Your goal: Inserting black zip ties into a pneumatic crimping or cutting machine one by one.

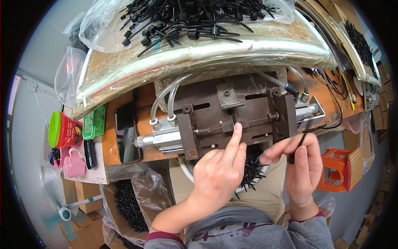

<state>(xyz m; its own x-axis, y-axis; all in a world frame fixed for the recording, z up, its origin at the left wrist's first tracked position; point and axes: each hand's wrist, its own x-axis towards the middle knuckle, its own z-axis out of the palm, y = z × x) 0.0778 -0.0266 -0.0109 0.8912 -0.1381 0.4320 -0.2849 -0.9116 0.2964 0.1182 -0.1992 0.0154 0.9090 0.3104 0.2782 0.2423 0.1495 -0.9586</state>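
Observation:
In the middle of a dark brown metal fixture (253, 89), a slim black cable tie (233, 117) points down from under a small metal block (226, 94). The index finger of my left hand (217, 174) is stretched out, its tip at the tie's lower end. The other fingers curl loosely, and the thumb is hidden. To the right of the fixture's front, my right hand (304, 166) pinches a black cable tie (304, 139) between thumb and fingers, its thin tail pointing up. Some fingers of that hand are blurred.
Air cylinders (168, 141) with clear hoses flank the fixture. Behind it, a plastic-wrapped tray (248, 47) carries a heap of black cable ties (199, 16). A phone (127, 133) and pink mug (74, 164) lie left. More ties (251, 172) sit over my lap; an orange stool (338, 168) stands right.

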